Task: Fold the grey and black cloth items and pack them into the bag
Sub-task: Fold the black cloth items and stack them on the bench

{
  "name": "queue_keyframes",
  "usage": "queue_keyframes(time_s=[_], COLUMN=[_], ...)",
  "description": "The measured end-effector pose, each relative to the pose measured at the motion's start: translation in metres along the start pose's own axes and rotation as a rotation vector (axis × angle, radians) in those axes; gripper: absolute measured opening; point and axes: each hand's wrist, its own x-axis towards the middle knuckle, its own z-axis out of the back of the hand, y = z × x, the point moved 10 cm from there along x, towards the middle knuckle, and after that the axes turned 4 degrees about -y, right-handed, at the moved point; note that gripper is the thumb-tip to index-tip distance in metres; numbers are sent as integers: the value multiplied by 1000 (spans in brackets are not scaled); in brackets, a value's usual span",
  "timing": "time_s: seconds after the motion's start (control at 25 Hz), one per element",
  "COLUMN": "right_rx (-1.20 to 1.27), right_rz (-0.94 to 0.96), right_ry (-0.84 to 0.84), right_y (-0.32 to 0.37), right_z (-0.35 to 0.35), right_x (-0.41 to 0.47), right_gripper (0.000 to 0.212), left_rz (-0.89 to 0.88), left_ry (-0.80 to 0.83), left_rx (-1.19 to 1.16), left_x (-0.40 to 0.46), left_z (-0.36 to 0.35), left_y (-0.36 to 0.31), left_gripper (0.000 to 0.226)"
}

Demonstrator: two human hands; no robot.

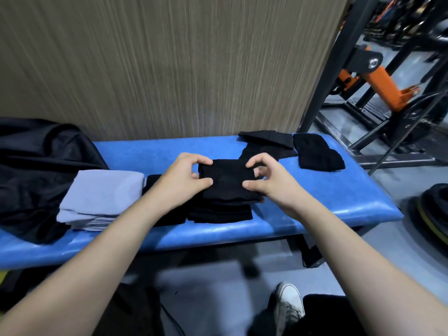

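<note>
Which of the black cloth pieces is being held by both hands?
The folded black cloth atop the centre stack, pinched by left hand and right hand; the others lie untouched far right.

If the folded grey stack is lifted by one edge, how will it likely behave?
The grey stack looks soft, with rounded folds, so it would probably sag. Its loose layers show at the near edge, so they may slide apart. It likely weighs little.

This is a gym. A blue padded bench (327,190) spans the middle of the view, an orange-and-black weight machine (378,78) stands on a dark steel frame at 2 o'clock, and stacked weight plates (431,214) lie on the grey floor at 4 o'clock.
</note>
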Motion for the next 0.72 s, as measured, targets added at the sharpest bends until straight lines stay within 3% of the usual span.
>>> queue_keyframes(time_s=[0.28,0.4,0.52,0.72], right_rx=[-450,-652,-660,-586], right_rz=[56,104,117,173], right_ry=[20,69,84,26], right_y=[-7,-10,-11,-5], right_z=[-24,-32,-32,-14], right_x=[7,7,7,3], right_gripper=[31,34,33,27], left_rz=[-144,-282,-390,-381], left_ry=[54,-11,-61,37], left_rx=[302,539,611,648], left_x=[-1,-5,-14,-13], left_z=[-14,-18,-15,-18], left_y=[25,13,-4,1], left_gripper=[44,39,38,43])
